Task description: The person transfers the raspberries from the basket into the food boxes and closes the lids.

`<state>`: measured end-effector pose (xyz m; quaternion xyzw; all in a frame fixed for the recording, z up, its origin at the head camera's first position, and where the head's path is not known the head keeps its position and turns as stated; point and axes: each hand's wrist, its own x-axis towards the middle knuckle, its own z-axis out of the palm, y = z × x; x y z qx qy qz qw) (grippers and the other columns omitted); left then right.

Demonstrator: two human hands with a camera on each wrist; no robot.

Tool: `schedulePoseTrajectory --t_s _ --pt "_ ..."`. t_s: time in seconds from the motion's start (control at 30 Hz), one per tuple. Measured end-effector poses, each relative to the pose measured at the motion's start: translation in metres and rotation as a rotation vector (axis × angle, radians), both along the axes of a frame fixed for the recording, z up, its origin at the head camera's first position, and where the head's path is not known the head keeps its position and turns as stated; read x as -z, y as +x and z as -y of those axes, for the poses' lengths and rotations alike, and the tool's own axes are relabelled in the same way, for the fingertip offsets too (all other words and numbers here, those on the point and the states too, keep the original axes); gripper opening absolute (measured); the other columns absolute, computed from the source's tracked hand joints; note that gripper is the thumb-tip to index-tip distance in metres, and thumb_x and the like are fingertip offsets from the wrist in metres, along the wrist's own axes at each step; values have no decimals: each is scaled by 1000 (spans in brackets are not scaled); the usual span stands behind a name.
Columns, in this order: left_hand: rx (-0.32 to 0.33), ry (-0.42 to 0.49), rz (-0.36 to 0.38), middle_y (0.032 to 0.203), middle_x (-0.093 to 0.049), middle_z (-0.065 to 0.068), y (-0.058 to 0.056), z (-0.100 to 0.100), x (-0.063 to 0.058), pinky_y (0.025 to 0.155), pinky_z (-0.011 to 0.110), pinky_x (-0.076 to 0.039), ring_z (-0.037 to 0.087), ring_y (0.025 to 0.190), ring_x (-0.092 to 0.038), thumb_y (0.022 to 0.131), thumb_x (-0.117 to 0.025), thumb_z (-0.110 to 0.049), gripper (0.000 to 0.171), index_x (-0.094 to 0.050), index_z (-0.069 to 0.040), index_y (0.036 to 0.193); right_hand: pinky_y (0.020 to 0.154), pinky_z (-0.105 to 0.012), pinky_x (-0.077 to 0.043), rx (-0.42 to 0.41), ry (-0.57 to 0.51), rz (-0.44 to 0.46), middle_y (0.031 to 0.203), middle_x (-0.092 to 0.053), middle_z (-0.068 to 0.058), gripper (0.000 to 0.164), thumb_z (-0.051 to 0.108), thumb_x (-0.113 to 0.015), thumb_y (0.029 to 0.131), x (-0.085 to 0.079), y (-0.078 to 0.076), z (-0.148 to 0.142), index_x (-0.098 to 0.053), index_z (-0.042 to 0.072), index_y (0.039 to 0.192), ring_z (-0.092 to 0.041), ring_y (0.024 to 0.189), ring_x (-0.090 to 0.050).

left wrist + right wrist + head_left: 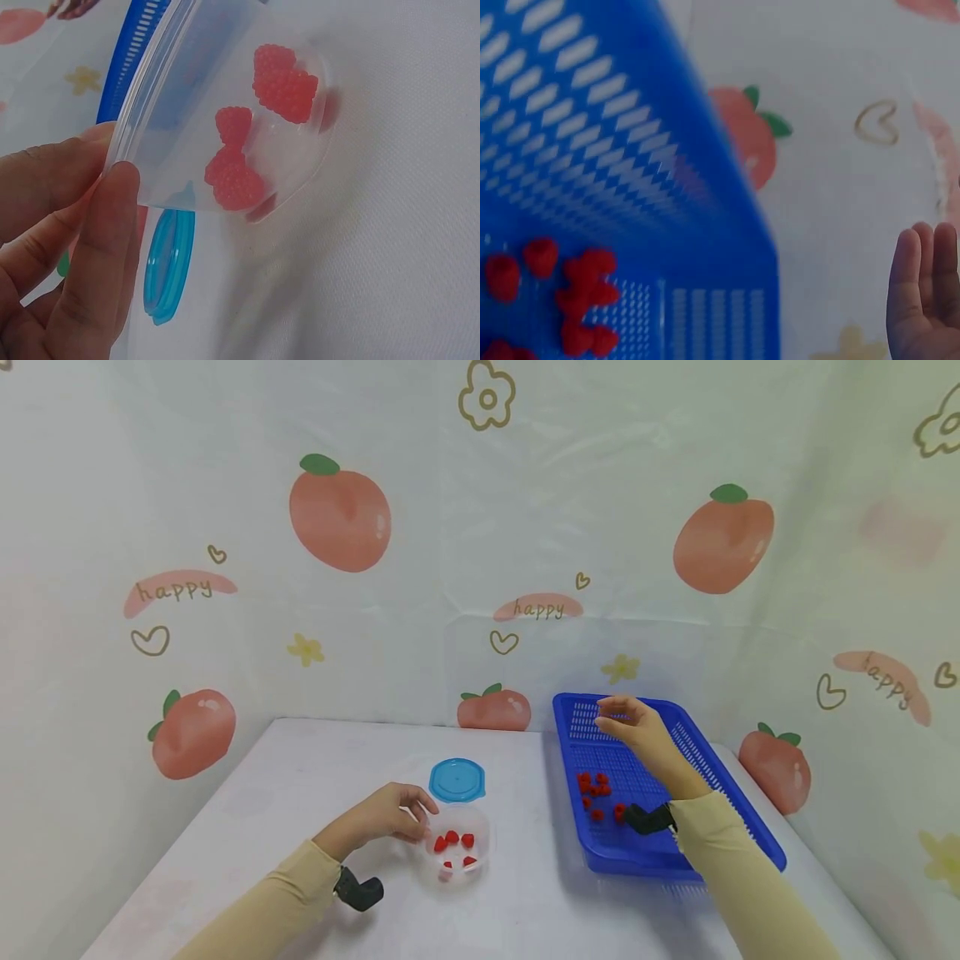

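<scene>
My left hand (390,812) pinches the rim of a clear plastic tub (459,853) between thumb and fingers. Seen from the left wrist, the tub (176,127) stands on the table with several red raspberries (238,186) at its bottom. Over the far part of a blue perforated basket (622,860) hovers my right hand (641,739), its fingers extended and holding nothing visible. More raspberries (595,790) lie along the basket's left side. In the right wrist view, the fingers of that hand (925,300) look straight, apart from the basket wall (712,251); its thumb is out of sight.
A blue round lid (457,780) lies flat on the white table (315,768) just behind the tub. The basket stands to the right, near the printed backdrop (420,527) that rises behind the table and at both sides. A black wrist mount (358,890) sits below each hand.
</scene>
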<state>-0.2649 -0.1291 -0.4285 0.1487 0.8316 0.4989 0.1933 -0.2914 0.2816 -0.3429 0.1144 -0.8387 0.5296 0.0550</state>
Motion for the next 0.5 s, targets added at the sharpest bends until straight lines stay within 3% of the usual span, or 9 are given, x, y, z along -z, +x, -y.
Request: schedulePoseTrajectory --t_s 0.17,0.37,0.5 --pt "-2 -2 1 83 -61 7 0 0 1 71 34 -60 16 71 -63 80 -73 -2 27 -65 -3 105 99 -51 -47 -6 44 17 130 -50 -26 53 29 -63 94 12 -12 -16 -47 -3 134 -6 102 -59" --pt "-3 -5 -1 84 -61 6 -1 -1 1 71 33 -60 16 71 -63 79 -74 -3 27 -66 -3 105 92 -40 -54 -50 76 67 121 -54 -25 49 20 -64 94 22 -22 -28 -48 -9 130 -18 100 -63" --pt "13 0 -3 84 -61 6 -1 0 0 72 33 -60 16 72 -63 79 -74 -3 27 -65 -2 105 93 -45 -53 -79 120 138 117 -57 -22 47 17 -64 93 31 -25 -36 -49 -12 127 -36 107 -61"
